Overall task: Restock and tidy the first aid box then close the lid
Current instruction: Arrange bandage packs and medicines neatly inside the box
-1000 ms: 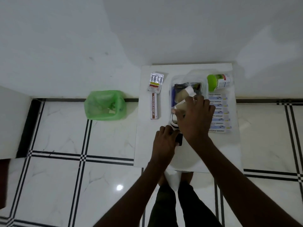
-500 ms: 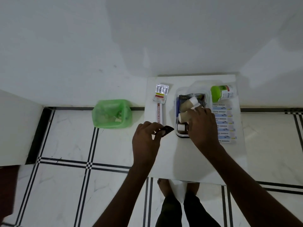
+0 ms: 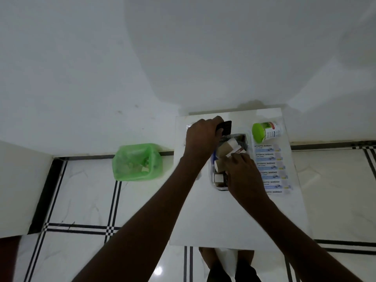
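Observation:
A clear plastic first aid box stands open on a small white table, packed with tan bandage rolls and small items. My left hand hovers at the box's far left corner, shut on a small dark flat packet. Resting on the near right part of the box, my right hand has its fingers on a white and brown roll. Right of the box lies a row of antiseptic bandage packets, with a green-capped bottle on its side behind them.
A green plastic bag with scraps sits on the tiled floor left of the table, against the white wall. My feet show under the table's near edge. A white ledge is at the far left.
My left hand has carried the dark packet from the table's near left up to the far left corner of the box. The right hand stays on the box. The camera tilted up.

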Available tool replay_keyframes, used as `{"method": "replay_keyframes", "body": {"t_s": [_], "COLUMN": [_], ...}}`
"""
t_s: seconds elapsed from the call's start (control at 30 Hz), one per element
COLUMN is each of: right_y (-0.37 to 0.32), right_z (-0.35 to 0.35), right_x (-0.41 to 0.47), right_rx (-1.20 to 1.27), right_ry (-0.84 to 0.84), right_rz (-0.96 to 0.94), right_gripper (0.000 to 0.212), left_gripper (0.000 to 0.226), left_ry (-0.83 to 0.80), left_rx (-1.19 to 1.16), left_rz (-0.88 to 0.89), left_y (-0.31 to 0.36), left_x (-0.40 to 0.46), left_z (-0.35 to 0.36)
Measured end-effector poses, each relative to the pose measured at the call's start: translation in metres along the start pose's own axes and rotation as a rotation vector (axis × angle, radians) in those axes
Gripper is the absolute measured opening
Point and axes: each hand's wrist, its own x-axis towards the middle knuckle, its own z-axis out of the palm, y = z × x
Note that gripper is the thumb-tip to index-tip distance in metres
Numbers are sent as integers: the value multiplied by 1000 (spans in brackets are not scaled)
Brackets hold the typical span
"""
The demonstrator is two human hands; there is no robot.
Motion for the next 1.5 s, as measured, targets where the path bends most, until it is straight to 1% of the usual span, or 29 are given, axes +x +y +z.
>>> {"method": "replay_keyframes", "body": {"t_s": [0.07, 0.13, 0.23, 0.33, 0.4, 0.47, 0.6, 0.7, 0.87, 0.9, 0.97, 1.0, 1.03, 1.1, 1.2, 1.37, 1.43, 1.5], "right_y": [0, 1, 2, 3, 4, 5, 7, 7, 5, 8, 22, 26, 52, 77, 105, 126, 128, 129], "right_z": [1, 0, -2, -3, -4, -5, -7, -9, -12, -15, -31, -38, -52, -63, -66, -62, -61, -63], "right_x": [2, 4, 9, 12, 13, 15, 17, 16, 12, 12, 14, 15, 17, 33, 65, 101, 106, 110], "right_rx": [-11, -8, -17, -9, 4, -10, -49, -43, 41, 56, 81, 87, 62, 70, 18, -72, -107, -104], "right_ry": [18, 50, 69, 68, 30, -3, 29, 52, 103, 145, 280, 335, 401, 444, 277, -85, -158, -163], "right_rz": [11, 8, 2, -18, -45, -67, -103, -128, -153, -157, -151, -123, -47, 56, 131, 106, 95, 87], "right_gripper": [42, 42, 48, 57, 62, 62, 63, 59, 50, 49, 37, 31, 30, 39, 55, 59, 59, 57], "left_gripper": [16, 17, 20, 13, 7, 3, 5, 6, 14, 15, 20, 23, 26, 30, 32, 36, 36, 33], "left_ry": [36, 49, 31, 19, 12, 2, -47, -28, 57, 73, 77, 63, 42, -17, -4, 23, 45, 69], "left_rx": [102, 199, 288, 401, 409, 390, 390, 328, 113, 65, -5, -31, -98, -139, -156, -194, -219, -235], "left_rz": [79, 141, 147, 145, 126, 106, 49, 33, 53, 45, 24, 22, 53, 70, 77, 35, 19, 0], "left_y": [-4, -10, -16, -14, -13, -13, -14, -18, -20, -16, -2, 0, 20, 26, 24, 30, 29, 29], "left_x": [1, 2, 4, 4, 5, 7, 9, 8, -6, -9, -8, -12, -3, -5, -7, -12, -14, -14], "left_z": [8, 17, 22, 26, 29, 30, 32, 31, 31, 30, 31, 30, 39, 40, 45, 43, 40, 40]}}
